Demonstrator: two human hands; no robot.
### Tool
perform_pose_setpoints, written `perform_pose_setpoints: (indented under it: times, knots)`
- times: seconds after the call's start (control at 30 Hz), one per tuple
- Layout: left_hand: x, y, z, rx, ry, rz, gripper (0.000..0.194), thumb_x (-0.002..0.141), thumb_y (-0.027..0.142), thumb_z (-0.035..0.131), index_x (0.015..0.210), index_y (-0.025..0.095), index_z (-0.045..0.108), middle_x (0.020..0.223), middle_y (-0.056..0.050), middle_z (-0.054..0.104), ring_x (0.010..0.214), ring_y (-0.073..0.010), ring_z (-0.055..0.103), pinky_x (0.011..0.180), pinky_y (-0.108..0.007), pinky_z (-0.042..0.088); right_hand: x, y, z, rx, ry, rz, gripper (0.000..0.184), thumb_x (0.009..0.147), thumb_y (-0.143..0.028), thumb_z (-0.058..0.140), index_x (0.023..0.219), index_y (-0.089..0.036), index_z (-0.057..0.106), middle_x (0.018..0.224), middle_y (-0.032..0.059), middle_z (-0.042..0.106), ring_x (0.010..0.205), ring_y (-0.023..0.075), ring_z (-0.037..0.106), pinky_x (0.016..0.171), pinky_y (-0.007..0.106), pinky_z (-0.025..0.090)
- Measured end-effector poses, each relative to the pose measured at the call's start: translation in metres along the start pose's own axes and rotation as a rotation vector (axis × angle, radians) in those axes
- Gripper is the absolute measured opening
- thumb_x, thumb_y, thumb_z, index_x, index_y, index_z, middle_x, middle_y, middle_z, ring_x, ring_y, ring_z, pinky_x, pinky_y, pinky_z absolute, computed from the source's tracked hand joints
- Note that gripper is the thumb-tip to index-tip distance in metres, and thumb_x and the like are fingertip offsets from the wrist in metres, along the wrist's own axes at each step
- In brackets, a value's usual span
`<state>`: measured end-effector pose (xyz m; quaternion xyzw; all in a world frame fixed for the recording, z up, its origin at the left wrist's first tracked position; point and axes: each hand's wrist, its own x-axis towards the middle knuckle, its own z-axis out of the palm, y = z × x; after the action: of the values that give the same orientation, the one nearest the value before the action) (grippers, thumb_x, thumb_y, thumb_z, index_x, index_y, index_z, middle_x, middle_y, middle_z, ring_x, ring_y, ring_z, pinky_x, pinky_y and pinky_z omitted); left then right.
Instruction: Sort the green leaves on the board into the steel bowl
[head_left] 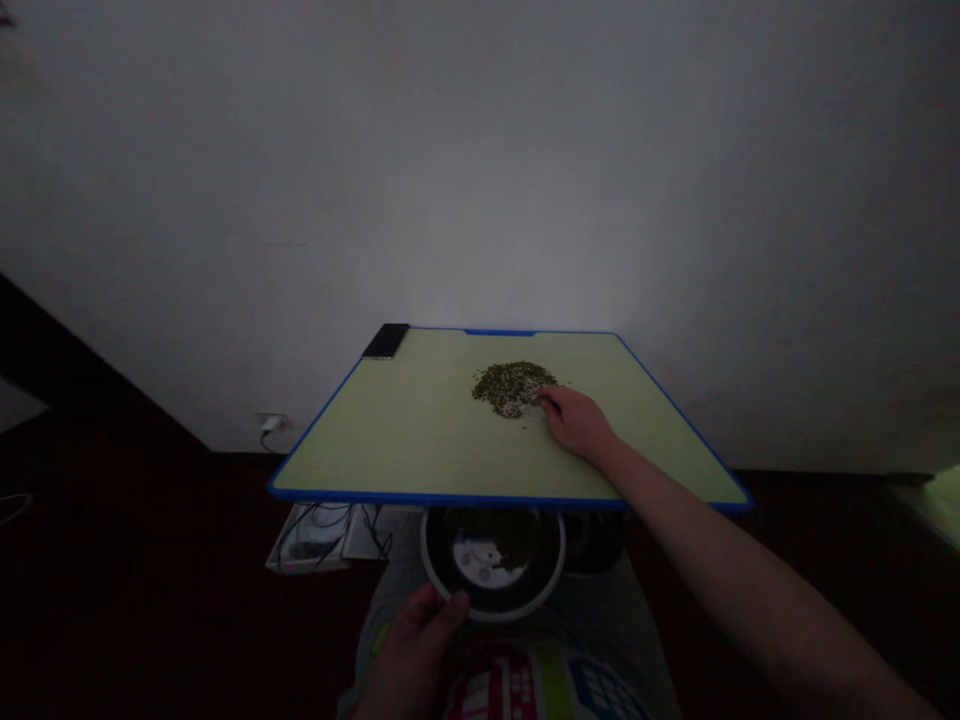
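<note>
A loose pile of small greenish-brown beans or seeds (514,383) lies spread on the pale, blue-edged tabletop (397,430). At the pile's right side is my right hand (576,420), its fingers pinched together at the beans; whatever sits between the fingertips is too small to make out. Below the near table edge, a round pot or bowl (551,590) with a pale rim rests over my lap. My left hand (420,635) grips its near-left rim, thumb on top. Inside the bowl lies a patch of similar dark beans, partly in shadow.
A black phone (386,341) lies at the table's far left corner, near the wall (510,180). Under the table are a white box with cables (315,535) and a dark round container (596,540). A plug (271,425) sits in the wall at left.
</note>
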<state>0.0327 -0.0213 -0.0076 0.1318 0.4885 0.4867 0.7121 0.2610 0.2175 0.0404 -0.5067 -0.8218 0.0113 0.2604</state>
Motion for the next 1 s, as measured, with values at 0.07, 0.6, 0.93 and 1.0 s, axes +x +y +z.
perform_pose_setpoints:
  times: [0.07, 0.6, 0.93, 1.0]
  knots:
    - [0.0006, -0.0004, -0.0010, -0.003, 0.001, 0.001, 0.033, 0.056, 0.038, 0.087, 0.080, 0.019, 0.074, 0.088, -0.006, 0.081, 0.102, -0.0310, 0.070, 0.088, -0.041, 0.056, 0.0000, 0.0002, 0.0002, -0.005, 0.001, 0.010, 0.026, 0.093, -0.022, 0.044, 0.108, -0.017, 0.065, 0.107, 0.0093, 0.070, 0.096, 0.0207, 0.062, 0.087, 0.031, 0.044]
    - [-0.0042, 0.0008, 0.0035, -0.019, 0.014, -0.005, 0.035, 0.056, 0.035, 0.087, 0.085, 0.021, 0.073, 0.092, -0.008, 0.080, 0.105, -0.0329, 0.068, 0.086, -0.041, 0.057, -0.0028, -0.0024, -0.0035, 0.023, -0.020, -0.025, 0.027, 0.092, -0.022, 0.044, 0.108, -0.017, 0.065, 0.104, 0.0095, 0.070, 0.095, 0.0210, 0.062, 0.086, 0.031, 0.045]
    - [-0.0018, 0.0023, 0.0030, 0.041, 0.039, 0.018, 0.036, 0.055, 0.039, 0.086, 0.081, 0.019, 0.073, 0.089, -0.008, 0.080, 0.092, -0.0304, 0.072, 0.080, -0.040, 0.058, -0.0003, 0.0000, 0.0004, -0.033, 0.006, 0.026, 0.027, 0.093, -0.022, 0.044, 0.108, -0.016, 0.065, 0.105, 0.0103, 0.070, 0.095, 0.0214, 0.062, 0.085, 0.031, 0.044]
    - [-0.0019, 0.0024, 0.0033, 0.025, 0.027, 0.015, 0.036, 0.055, 0.039, 0.086, 0.081, 0.018, 0.073, 0.090, -0.008, 0.080, 0.095, -0.0313, 0.072, 0.082, -0.041, 0.057, 0.0001, -0.0003, 0.0001, -0.043, 0.000, 0.031, 0.027, 0.093, -0.022, 0.044, 0.108, -0.016, 0.065, 0.105, 0.0102, 0.070, 0.094, 0.0214, 0.062, 0.085, 0.031, 0.044]
